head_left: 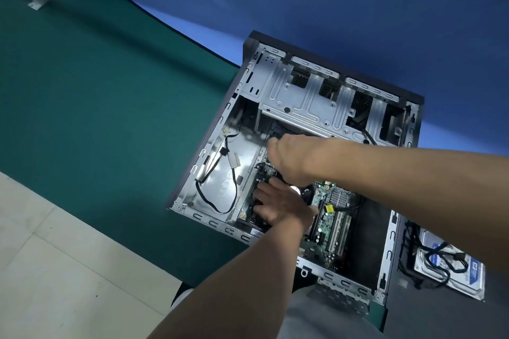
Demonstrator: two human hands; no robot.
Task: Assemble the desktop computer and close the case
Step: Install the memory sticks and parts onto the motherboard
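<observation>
Now, left hand [271,205] flat on the motherboard [334,219], fingers spread; right hand [286,159] grip unclear.

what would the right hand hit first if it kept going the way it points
Likely the white connector on the loose black cable lying on the case floor, left of the right hand. Depth is unclear, so it may pass above them.

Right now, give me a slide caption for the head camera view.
Left hand and right hand reach into the open grey metal computer case, over its green motherboard, on a teal mat.
</observation>
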